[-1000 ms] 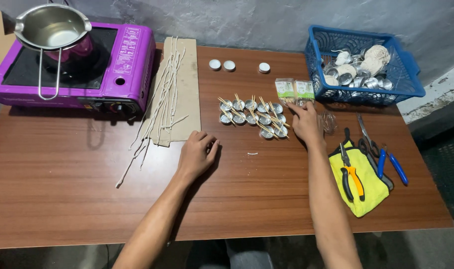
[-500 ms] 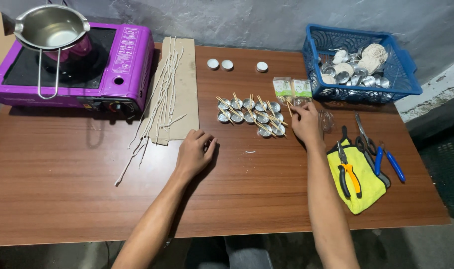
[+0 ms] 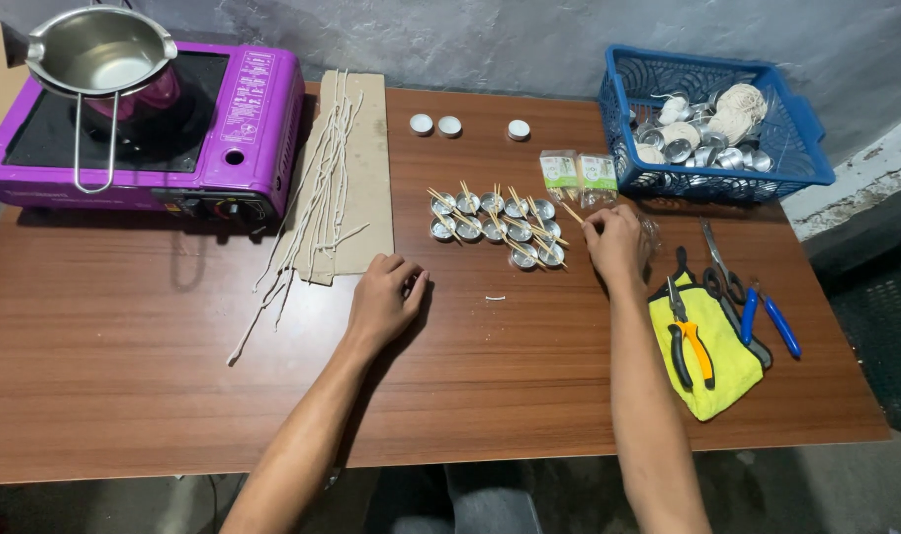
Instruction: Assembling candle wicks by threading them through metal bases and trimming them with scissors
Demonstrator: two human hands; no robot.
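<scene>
Head view, nearest first: the left hand (image 3: pixel 386 302) rests on the counter (image 3: pixel 154 366) about midway across, fingers curled loosely under, grasping nothing that shows. It lies well apart from the work, just off the near end of the brown card (image 3: pixel 356 168) that carries the white wick strands (image 3: pixel 317 198).

Farther in and toward the right edge, the right hand (image 3: pixel 616 242) has its fingers pinched on a thin wooden stick (image 3: pixel 572 212). The stick juts out from the fingertips toward the counter's far-left corner, its long axis slanting that way, its free end close to the right end of the cluster of small metal cups (image 3: pixel 495 225). Those cups sit in two rows just left of the hand, each already crossed by sticks. So the cups lie left of the right fingers and slightly beyond them, and the right hand is much the nearer of the two.

Just beyond the stick's tip stand two small clear packets (image 3: pixel 579 173). To the right of the hand lies a yellow cloth (image 3: pixel 717 366) with pliers (image 3: pixel 689 341) on it. At the far right corner sits a blue basket (image 3: pixel 767 183).
</scene>
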